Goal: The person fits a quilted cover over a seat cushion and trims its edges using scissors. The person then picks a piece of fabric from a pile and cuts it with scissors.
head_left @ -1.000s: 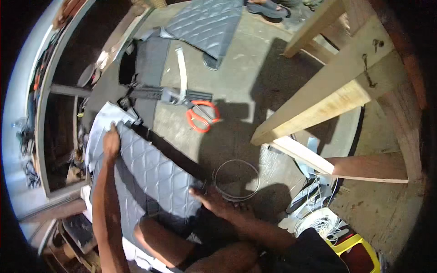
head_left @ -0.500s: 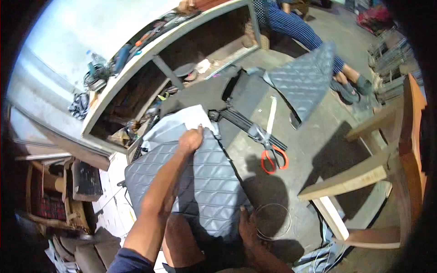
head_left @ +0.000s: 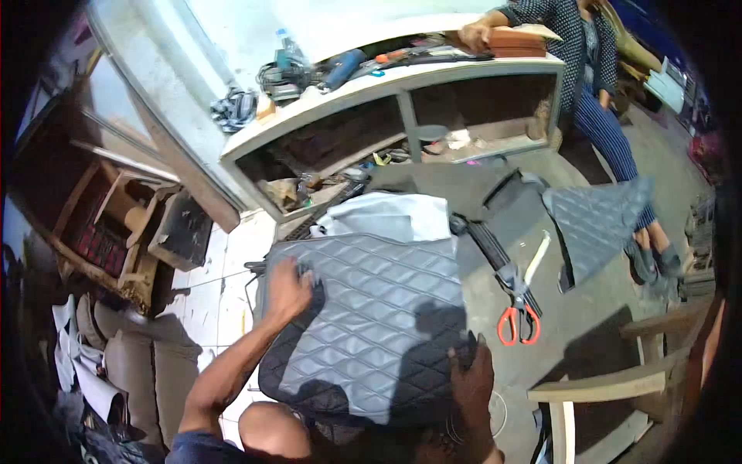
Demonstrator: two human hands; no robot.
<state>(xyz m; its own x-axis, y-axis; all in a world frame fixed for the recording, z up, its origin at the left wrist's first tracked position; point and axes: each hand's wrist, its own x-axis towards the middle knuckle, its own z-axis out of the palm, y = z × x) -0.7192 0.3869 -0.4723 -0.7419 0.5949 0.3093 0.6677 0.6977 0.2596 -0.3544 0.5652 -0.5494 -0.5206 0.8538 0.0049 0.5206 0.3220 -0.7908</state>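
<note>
A grey quilted panel (head_left: pixel 371 301) with diamond stitching and dark borders lies spread in front of me. My left hand (head_left: pixel 291 292) rests on its left side, the fingers stretched out over the surface and slightly blurred. At the right edge, my right hand (head_left: pixel 473 375) grips the panel, thumb on top and the other fingers partly hidden. White backing cloth (head_left: pixel 386 216) shows beyond the far edge. Scissors with orange handles (head_left: pixel 518 321) lie on the floor to the right, beside a pale strip (head_left: pixel 537 259).
A low cabinet (head_left: pixel 402 85) carries tools at the back. Beside it stands a person (head_left: pixel 595 100) in striped trousers. Another quilted piece (head_left: pixel 599 224) lies near their feet. A wooden frame (head_left: pixel 610 387) stands at right; brown cushions (head_left: pixel 143 379) and a wooden chair frame (head_left: pixel 116 224) are at left.
My left hand has let go of the panel's far edge and moved to its left side. The panel now lies flatter. The view has swung left and up, showing more of the person.
</note>
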